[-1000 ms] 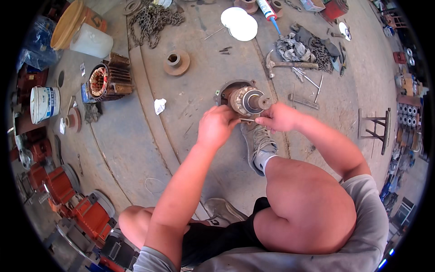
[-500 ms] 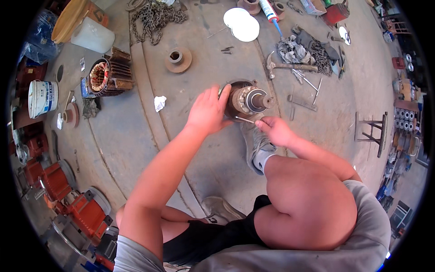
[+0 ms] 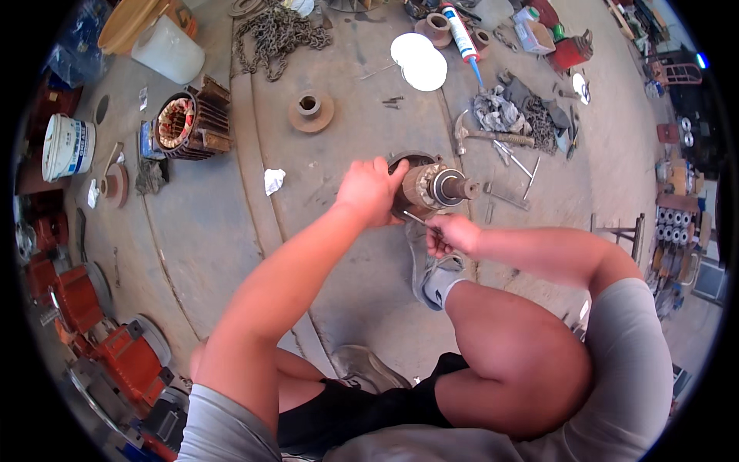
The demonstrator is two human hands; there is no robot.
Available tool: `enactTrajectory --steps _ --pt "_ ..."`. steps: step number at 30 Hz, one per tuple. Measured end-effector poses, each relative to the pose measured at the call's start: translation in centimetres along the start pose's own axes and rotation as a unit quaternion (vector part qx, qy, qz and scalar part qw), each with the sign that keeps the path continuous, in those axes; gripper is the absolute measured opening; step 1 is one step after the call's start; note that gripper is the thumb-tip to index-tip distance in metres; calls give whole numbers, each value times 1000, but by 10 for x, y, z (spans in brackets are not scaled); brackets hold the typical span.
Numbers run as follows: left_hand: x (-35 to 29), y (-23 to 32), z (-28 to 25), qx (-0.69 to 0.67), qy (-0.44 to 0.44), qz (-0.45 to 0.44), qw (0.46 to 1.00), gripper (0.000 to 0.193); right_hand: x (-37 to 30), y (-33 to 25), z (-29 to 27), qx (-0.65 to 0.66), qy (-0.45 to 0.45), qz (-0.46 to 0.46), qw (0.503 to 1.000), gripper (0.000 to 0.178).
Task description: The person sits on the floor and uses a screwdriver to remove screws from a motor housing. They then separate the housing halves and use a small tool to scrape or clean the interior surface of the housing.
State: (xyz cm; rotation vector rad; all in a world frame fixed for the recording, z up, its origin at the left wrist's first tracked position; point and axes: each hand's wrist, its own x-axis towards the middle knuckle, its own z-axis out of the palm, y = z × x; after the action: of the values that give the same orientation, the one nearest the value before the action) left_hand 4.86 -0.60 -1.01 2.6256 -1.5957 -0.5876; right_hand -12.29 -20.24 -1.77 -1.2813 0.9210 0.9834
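In front of me a motor rotor (image 3: 418, 185) stands tilted, its shaft (image 3: 469, 189) pointing up and to the right. A bearing ring (image 3: 444, 189) sits around that shaft. Behind the rotor is a dark round end cover (image 3: 416, 160). My left hand (image 3: 368, 192) grips the cover's left rim, thumb and fingers wrapped over it. Pinched in my right hand (image 3: 456, 234) is a thin metal rod (image 3: 416, 219), its tip at the cover's near edge. The rod's other end is hidden in my fist. My shoe (image 3: 426, 269) is just below the rotor.
A hammer (image 3: 496, 137) and grey rags (image 3: 500, 110) lie to the right. A sealant tube (image 3: 462, 35) and white discs (image 3: 423, 69) are farther off. At left stand a motor stator housing (image 3: 192, 127) and a white bucket (image 3: 69, 146). A flanged hub (image 3: 310, 112) and a chain (image 3: 281, 35) lie ahead.
My right elbow has swung outward and the right wrist has turned, tilting the rod more steeply. My left hand keeps its hold on the cover. The view has shifted slightly.
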Motion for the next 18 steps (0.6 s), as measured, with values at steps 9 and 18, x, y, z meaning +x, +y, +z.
enactTrajectory --steps 9,18 --pt "-5 2 10 -22 -1 -23 999 89 12 25 48 203 159 -86 962 34" --pt "-6 4 2 -10 -25 -17 999 87 29 49 95 363 258 -134 885 22"
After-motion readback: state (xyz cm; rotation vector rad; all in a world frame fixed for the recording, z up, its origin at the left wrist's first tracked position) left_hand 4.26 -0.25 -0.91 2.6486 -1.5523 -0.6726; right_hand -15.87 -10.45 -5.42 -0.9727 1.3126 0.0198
